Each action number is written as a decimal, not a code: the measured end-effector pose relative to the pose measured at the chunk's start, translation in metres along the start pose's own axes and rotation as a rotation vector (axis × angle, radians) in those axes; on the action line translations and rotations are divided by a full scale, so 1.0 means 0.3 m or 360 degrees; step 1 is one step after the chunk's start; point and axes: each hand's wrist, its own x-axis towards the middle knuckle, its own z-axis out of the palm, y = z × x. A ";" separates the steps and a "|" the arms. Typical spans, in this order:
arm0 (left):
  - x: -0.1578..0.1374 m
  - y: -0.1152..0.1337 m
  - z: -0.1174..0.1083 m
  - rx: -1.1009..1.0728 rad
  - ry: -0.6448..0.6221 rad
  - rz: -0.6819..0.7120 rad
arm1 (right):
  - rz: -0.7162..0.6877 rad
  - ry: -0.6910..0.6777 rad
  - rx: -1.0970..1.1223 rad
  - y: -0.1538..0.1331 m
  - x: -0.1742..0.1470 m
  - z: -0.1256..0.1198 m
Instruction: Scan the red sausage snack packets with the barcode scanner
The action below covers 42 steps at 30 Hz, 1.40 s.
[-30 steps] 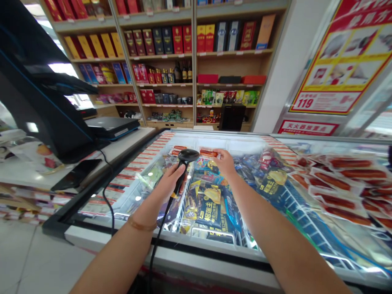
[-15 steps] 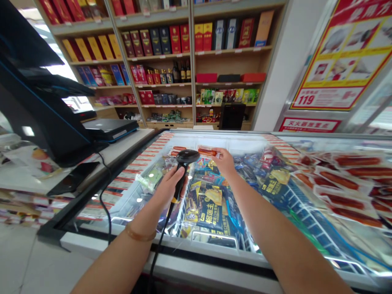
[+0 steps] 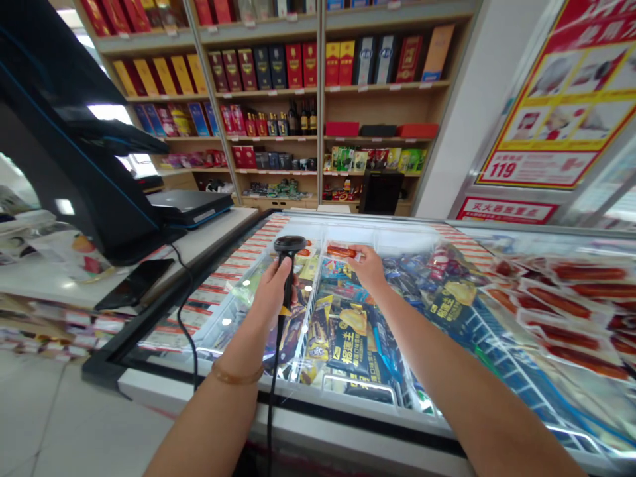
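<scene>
My left hand point(image 3: 272, 289) is wrapped round the handle of a black barcode scanner point(image 3: 289, 246), held upright with its head on top and its cable hanging down. My right hand point(image 3: 368, 265) pinches one end of a vacuum-packed sausage point(image 3: 341, 252), which lies level to the right of the scanner. Both hands are above the glass top of a chest freezer point(image 3: 308, 416). Partly behind the scanner, another packed sausage point(image 3: 308, 252) shows. Bagged frozen goods point(image 3: 350, 338) fill wire baskets under the glass.
Several packed sausages point(image 3: 566, 311) are spread on the freezer's right side. To the left, a counter bears a black scale terminal point(image 3: 171, 207) and a phone-like dark slab point(image 3: 134, 285). A cable point(image 3: 187, 324) hangs over the freezer edge. Shelves of boxes point(image 3: 271, 66) stand behind.
The scanner has moved left, away from the sausage in my right hand, and its head has turned. The whole view has shifted slightly, moving the scene to the right.
</scene>
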 end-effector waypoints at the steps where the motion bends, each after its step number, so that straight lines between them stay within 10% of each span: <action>1: 0.013 0.009 -0.017 0.0000 0.0106 0.0050 | -0.0011 -0.0083 -0.0057 -0.013 0.001 0.017; 13: 0.078 0.000 -0.085 -0.0116 0.0345 0.0132 | 0.0037 -0.0391 -0.0508 -0.159 0.102 0.399; 19: 0.084 -0.016 -0.071 -0.0025 0.0223 0.0141 | 0.0065 -0.0359 -0.0545 -0.191 0.149 0.404; 24: 0.065 -0.036 -0.043 0.0001 0.0084 0.0017 | -0.0019 -0.0259 -0.0606 -0.100 0.084 0.087; 34: -0.043 -0.069 0.160 0.0140 -0.0302 -0.0128 | -0.0021 0.0111 -0.1366 0.202 -0.159 -0.998; 42: -0.022 -0.099 0.167 0.0183 -0.0411 -0.0077 | 0.0270 0.0030 -0.1631 0.360 -0.117 -1.230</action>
